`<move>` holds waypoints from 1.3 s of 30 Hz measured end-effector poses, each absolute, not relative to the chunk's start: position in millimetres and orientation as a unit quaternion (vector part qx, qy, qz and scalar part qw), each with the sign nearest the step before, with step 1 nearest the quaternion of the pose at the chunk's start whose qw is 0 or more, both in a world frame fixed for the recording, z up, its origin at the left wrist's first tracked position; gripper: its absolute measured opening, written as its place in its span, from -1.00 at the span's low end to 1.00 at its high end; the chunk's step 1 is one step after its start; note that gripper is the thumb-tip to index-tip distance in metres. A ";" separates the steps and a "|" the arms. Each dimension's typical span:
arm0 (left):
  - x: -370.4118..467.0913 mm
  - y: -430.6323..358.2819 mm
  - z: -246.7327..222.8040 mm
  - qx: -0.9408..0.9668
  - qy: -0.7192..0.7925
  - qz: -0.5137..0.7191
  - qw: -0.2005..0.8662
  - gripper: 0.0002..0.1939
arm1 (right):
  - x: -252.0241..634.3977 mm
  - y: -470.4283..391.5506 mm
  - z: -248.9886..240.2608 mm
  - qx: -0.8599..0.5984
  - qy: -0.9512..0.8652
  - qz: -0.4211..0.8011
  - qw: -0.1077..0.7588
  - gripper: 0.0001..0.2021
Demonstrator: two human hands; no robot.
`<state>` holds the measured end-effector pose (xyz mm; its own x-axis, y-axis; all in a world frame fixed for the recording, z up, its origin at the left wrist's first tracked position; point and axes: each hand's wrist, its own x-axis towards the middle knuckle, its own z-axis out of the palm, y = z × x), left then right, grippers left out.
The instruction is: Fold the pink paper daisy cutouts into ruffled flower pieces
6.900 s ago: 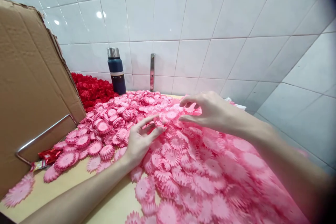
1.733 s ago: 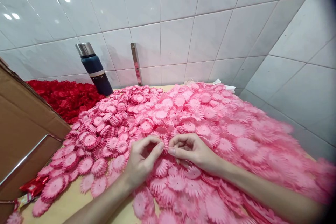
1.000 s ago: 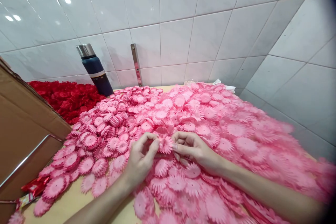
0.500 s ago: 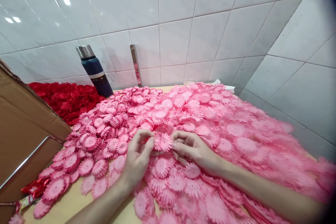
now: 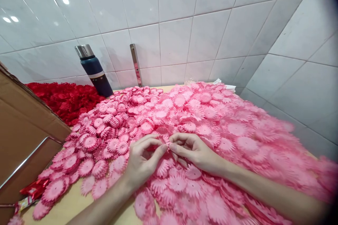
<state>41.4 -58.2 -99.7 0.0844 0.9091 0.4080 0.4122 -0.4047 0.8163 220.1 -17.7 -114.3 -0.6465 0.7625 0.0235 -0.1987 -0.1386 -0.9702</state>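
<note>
Both hands meet over the near middle of the pink flower-cutout pile [image 5: 211, 126], fingertips pinched on one small pink cutout [image 5: 167, 143] that is mostly hidden between them. Working it cleanly probably calls for light thumb-and-forefinger pressure, so the thin fringed petals don't crease. The left hand [image 5: 141, 161] comes in from the near left, fingers curled, thumb pressed to forefinger. The right hand [image 5: 194, 151] reaches from the near right, fingers folded inward, wrist resting low on the pile.

Small pink flower [image 5: 167, 143], fringed petals, pinched nearly edge-on between fingertips of both hands, just above heaped pink flowers [image 5: 211, 119].
</note>
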 end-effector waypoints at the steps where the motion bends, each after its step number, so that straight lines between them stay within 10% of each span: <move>1: 41.2 -58.3 -99.4 0.690 0.480 0.474 0.262 -0.88 | 219.8 -17.8 -113.7 -0.250 -0.563 0.711 0.338 -0.72; 25: 36.3 -54.8 -110.6 0.446 0.452 0.613 0.471 -0.79 | 219.3 -12.6 -122.1 -0.237 -0.530 0.729 0.362 -0.66; 39: 32.0 -54.3 -102.4 0.774 0.416 0.468 0.086 -0.94 | 216.5 -16.5 -116.8 -0.259 -0.561 0.691 0.374 -0.68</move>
